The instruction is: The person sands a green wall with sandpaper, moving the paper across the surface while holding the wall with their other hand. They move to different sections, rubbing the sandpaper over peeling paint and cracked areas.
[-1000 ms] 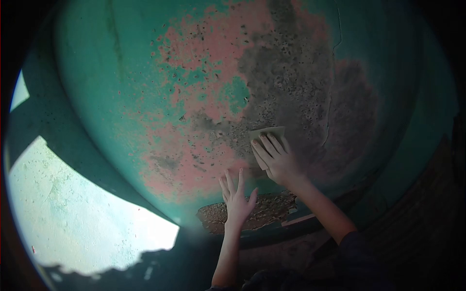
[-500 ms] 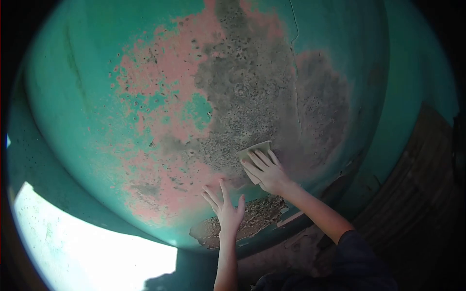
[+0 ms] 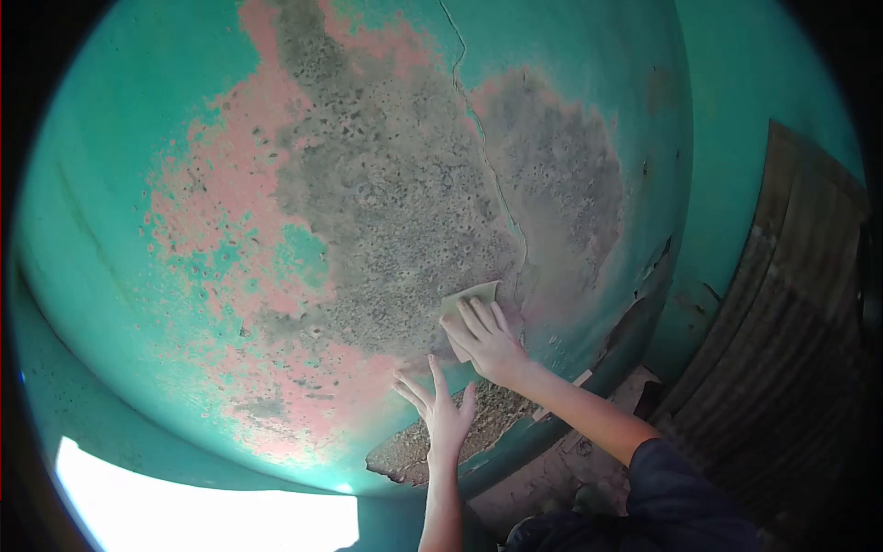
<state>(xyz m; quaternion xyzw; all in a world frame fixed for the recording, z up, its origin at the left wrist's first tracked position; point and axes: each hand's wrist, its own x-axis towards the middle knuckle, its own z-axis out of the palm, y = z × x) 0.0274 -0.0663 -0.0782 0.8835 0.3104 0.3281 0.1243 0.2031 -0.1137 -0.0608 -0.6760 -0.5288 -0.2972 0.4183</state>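
A curved green wall [image 3: 101, 101] fills most of the head view, with a large worn patch of pink [image 3: 221, 212] and rough grey [image 3: 395, 202]. My right hand [image 3: 487, 340] presses a small pale sheet of sandpaper [image 3: 455, 302] against the lower grey area, its fingers laid over the sheet. To the right of that hand runs a thin crack [image 3: 483, 138] down the wall. Lower left, my left hand [image 3: 446, 419] has its fingers spread, the tips at the pink edge. Nothing is held in it.
Beneath the hands, a broken strip [image 3: 395, 453] exposes rough brown material. A brown ridged panel [image 3: 763, 267] leans at the right. Bright light [image 3: 202, 506] comes through an opening at lower left. Rubble-like ground [image 3: 543, 478] shows at the bottom.
The view has turned, so the wall's patches appear farther left. My right hand with the sandpaper is now closer to the crack. The left hand stays spread near the pink edge.
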